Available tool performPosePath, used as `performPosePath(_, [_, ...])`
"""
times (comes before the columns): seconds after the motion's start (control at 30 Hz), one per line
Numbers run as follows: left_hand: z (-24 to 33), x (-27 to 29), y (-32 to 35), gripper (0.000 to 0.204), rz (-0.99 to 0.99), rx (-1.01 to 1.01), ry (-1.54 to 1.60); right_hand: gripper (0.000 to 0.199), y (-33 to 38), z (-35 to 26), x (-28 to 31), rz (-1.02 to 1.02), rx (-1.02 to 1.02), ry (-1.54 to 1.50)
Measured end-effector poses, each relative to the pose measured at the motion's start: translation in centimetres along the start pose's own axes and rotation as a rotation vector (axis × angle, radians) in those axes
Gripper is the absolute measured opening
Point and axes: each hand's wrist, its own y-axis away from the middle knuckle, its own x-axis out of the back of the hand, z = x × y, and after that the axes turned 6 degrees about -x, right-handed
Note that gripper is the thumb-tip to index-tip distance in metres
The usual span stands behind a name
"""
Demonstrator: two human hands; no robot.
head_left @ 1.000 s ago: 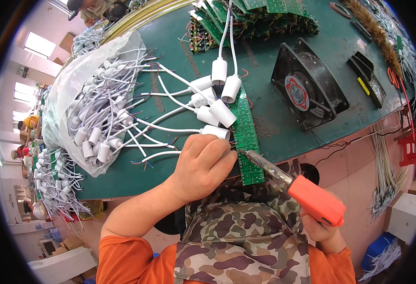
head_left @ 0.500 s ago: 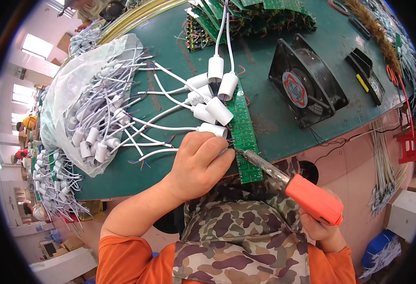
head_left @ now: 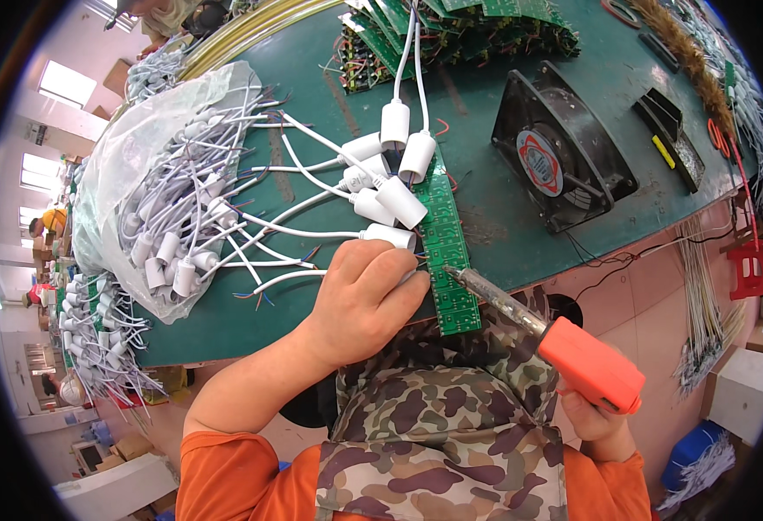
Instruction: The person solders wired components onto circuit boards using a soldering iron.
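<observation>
My left hand (head_left: 360,300) rests at the front edge of the green table, fingers closed on a white lamp socket (head_left: 388,235) with its white cable, pressed against a long green circuit board strip (head_left: 444,243). My right hand (head_left: 594,417) grips a soldering iron with an orange handle (head_left: 590,363); its metal tip (head_left: 453,273) touches the strip beside my left fingers. Several more white sockets (head_left: 396,165) lie along the strip's far part.
A clear plastic bag of white sockets with wires (head_left: 169,187) lies at the left. A black square fan (head_left: 564,148) sits to the right, with stacked green boards (head_left: 451,35) at the back. More wired sockets (head_left: 95,330) hang off the left edge.
The iron's tip has come in leftward onto the strip next to my left fingers. My left hand has stayed on the socket.
</observation>
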Motion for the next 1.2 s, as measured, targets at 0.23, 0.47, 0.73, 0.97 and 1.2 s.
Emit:
performPosePath(0.23, [-0.1, 0.1, 0.1, 0.031, -0.007, -0.004, 0.013, 0.048, 0.2, 0.5, -0.2, 0.003, 0.07, 0.026])
performPosePath(0.47, [-0.3, 0.5, -0.2, 0.031, -0.022, -0.022, 0.041, 0.051, 0.2, 0.7, -0.3, 0.016, 0.103, 0.002])
performPosePath(0.73, [-0.3, 0.2, 0.0, 0.03, -0.005, -0.02, 0.07, 0.054, -0.7, 0.1, -0.5, 0.008, 0.103, -0.054])
performPosePath(0.97, [-0.2, 0.4, -0.3, 0.038, -0.027, -0.022, 0.081, 0.057, -0.8, -0.1, -0.3, -0.02, 0.103, 0.006])
performPosePath(1.2, [-0.3, 0.4, -0.2, 0.037, -0.027, -0.024, 0.083, 0.058, -1.3, -0.4, -0.2, -0.047, 0.097, 0.011])
